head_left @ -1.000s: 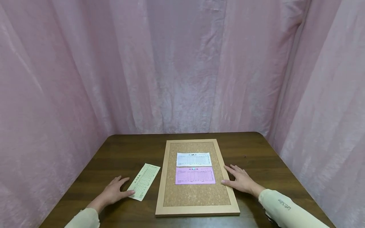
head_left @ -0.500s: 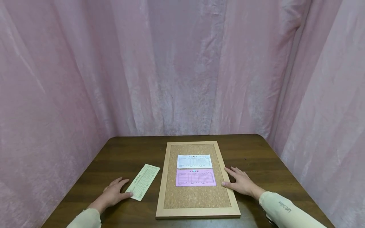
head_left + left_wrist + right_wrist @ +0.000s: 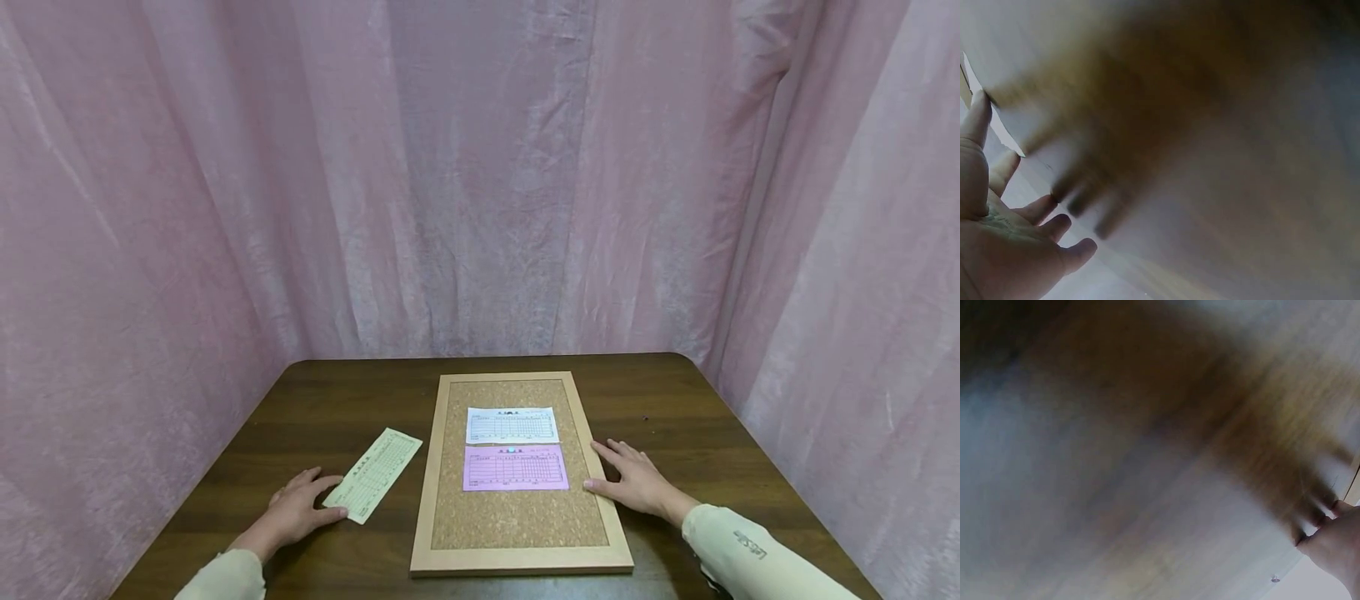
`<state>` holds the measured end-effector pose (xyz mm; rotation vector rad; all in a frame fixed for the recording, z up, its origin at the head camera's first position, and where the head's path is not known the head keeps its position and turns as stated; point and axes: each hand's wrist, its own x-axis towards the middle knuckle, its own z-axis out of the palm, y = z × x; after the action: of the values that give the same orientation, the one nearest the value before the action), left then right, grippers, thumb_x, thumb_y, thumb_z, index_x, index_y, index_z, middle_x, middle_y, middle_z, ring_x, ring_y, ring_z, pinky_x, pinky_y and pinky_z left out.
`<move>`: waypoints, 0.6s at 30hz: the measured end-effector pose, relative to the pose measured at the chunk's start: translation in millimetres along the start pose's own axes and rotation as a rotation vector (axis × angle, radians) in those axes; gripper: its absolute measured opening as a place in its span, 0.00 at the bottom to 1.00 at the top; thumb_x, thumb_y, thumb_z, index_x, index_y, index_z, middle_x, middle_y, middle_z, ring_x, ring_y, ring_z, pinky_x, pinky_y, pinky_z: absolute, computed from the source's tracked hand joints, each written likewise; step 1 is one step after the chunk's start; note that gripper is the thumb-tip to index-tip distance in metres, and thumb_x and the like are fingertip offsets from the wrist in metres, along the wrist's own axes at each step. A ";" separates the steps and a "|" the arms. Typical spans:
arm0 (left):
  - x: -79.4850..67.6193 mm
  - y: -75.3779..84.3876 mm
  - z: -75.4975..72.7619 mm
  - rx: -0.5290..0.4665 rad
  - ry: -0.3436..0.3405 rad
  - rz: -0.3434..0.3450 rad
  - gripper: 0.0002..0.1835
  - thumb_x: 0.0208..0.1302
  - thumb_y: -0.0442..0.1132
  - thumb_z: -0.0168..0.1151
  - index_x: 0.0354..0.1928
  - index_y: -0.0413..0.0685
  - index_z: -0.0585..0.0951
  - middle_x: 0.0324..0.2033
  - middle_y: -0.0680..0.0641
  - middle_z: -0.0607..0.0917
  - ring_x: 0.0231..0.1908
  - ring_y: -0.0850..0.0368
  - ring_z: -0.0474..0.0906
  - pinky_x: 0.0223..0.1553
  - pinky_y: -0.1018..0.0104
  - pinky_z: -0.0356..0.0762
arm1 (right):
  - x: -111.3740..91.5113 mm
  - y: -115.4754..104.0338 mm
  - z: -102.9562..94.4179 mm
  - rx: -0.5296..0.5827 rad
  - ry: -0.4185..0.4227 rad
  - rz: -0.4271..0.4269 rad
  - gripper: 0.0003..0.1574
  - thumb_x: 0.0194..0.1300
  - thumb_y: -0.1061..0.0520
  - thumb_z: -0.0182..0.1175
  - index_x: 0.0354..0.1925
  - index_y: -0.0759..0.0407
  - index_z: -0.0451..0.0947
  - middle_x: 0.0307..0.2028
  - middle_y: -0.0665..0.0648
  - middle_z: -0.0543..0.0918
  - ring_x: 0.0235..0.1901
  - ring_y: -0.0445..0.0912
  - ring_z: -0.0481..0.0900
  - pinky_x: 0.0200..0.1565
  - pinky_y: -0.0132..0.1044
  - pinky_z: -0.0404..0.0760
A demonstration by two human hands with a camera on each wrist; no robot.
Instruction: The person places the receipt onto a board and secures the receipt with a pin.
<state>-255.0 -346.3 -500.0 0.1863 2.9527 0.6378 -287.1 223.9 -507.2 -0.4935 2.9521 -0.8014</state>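
One slight shift toward left hand (image 3: 297, 508) for green slip (image 3: 373, 475), now held by its edges in fingers (image 3: 324, 482): likely better control. Wide spread of right hand (image 3: 633, 479) against board (image 3: 517, 527).

Dark lettering stood on the right sleeve (image 3: 752, 547), beginning with what looked like "Lets"; the remaining letters were too small to tell. The white slip (image 3: 512, 427), the pink slip (image 3: 516, 470) and the green slip (image 3: 375, 475) each bore a printed heading beside a ruled grid, with finer print (a mere blur at this size), and none of those characters could be read.
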 end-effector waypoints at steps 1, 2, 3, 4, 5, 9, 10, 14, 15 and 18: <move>0.1 -0.5 -0.3 0.006 0.005 -0.002 0.40 0.57 0.64 0.67 0.66 0.45 0.75 0.67 0.22 0.61 0.66 0.20 0.52 0.58 0.22 0.50 | 0.1 0.1 0.3 -0.002 0.000 0.000 0.53 0.63 0.30 0.61 0.73 0.59 0.62 0.70 0.75 0.60 0.70 0.73 0.51 0.66 0.71 0.46; 0.2 -1.1 -0.4 0.016 0.010 -0.006 0.41 0.58 0.64 0.67 0.65 0.44 0.75 0.67 0.22 0.61 0.66 0.20 0.53 0.58 0.22 0.51 | 0.2 0.3 0.6 -0.005 0.000 0.001 0.53 0.63 0.30 0.61 0.73 0.59 0.62 0.70 0.75 0.60 0.70 0.72 0.51 0.66 0.71 0.46; 0.3 -1.7 -0.5 0.026 0.015 -0.013 0.42 0.58 0.65 0.66 0.65 0.43 0.75 0.67 0.21 0.61 0.66 0.19 0.53 0.57 0.22 0.51 | 0.3 0.5 0.9 -0.006 0.000 0.001 0.53 0.63 0.30 0.61 0.73 0.59 0.62 0.70 0.75 0.60 0.70 0.72 0.51 0.66 0.71 0.46; 0.4 -2.5 -0.4 0.039 0.021 -0.018 0.43 0.57 0.66 0.66 0.65 0.43 0.75 0.66 0.21 0.61 0.65 0.19 0.54 0.57 0.22 0.51 | 0.3 0.6 0.9 -0.006 0.000 0.001 0.53 0.63 0.30 0.61 0.73 0.59 0.62 0.70 0.75 0.60 0.70 0.72 0.51 0.66 0.71 0.46; 0.2 -3.1 -0.2 0.052 0.028 -0.026 0.44 0.56 0.68 0.66 0.65 0.42 0.74 0.66 0.21 0.61 0.65 0.19 0.54 0.57 0.21 0.52 | 0.5 0.9 1.0 -0.007 0.000 0.002 0.53 0.63 0.30 0.61 0.73 0.59 0.62 0.70 0.75 0.60 0.70 0.72 0.51 0.66 0.71 0.46; -1.7 -5.5 -0.1 0.081 0.048 -0.039 0.47 0.53 0.71 0.66 0.65 0.42 0.74 0.65 0.20 0.62 0.64 0.19 0.55 0.56 0.20 0.52 | 1.0 1.6 1.4 -0.005 0.003 0.000 0.53 0.62 0.29 0.61 0.73 0.59 0.62 0.70 0.75 0.60 0.70 0.72 0.51 0.66 0.71 0.46; -2.4 -5.7 -0.5 0.076 0.050 -0.039 0.46 0.53 0.70 0.66 0.65 0.43 0.75 0.66 0.20 0.62 0.64 0.19 0.56 0.56 0.20 0.52 | 1.1 1.8 1.4 -0.003 0.005 0.000 0.53 0.62 0.29 0.61 0.73 0.59 0.62 0.70 0.75 0.60 0.70 0.72 0.51 0.66 0.71 0.46; -3.4 -7.3 -1.9 0.049 0.051 -0.038 0.43 0.55 0.68 0.66 0.64 0.44 0.76 0.66 0.20 0.61 0.64 0.18 0.56 0.56 0.20 0.52 | 1.5 2.7 2.2 -0.008 0.007 -0.001 0.53 0.62 0.29 0.61 0.73 0.59 0.62 0.70 0.75 0.60 0.70 0.72 0.52 0.66 0.71 0.46; -3.4 -7.6 -2.2 0.045 0.050 -0.039 0.43 0.56 0.67 0.66 0.64 0.44 0.76 0.66 0.20 0.61 0.64 0.18 0.56 0.55 0.20 0.52 | 1.5 2.9 2.4 -0.010 0.006 -0.001 0.53 0.62 0.29 0.61 0.73 0.59 0.62 0.70 0.75 0.60 0.71 0.72 0.52 0.66 0.71 0.46; -2.6 -8.7 -2.5 0.039 0.048 -0.042 0.42 0.56 0.66 0.67 0.64 0.44 0.77 0.66 0.20 0.62 0.64 0.18 0.56 0.55 0.21 0.53 | 1.4 3.1 3.0 -0.014 0.005 -0.001 0.53 0.63 0.29 0.60 0.74 0.58 0.62 0.70 0.75 0.60 0.71 0.72 0.52 0.66 0.71 0.46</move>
<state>-253.6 -355.5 -501.2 0.1140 3.0078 0.5876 -288.9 224.5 -511.3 -0.4944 2.9646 -0.7840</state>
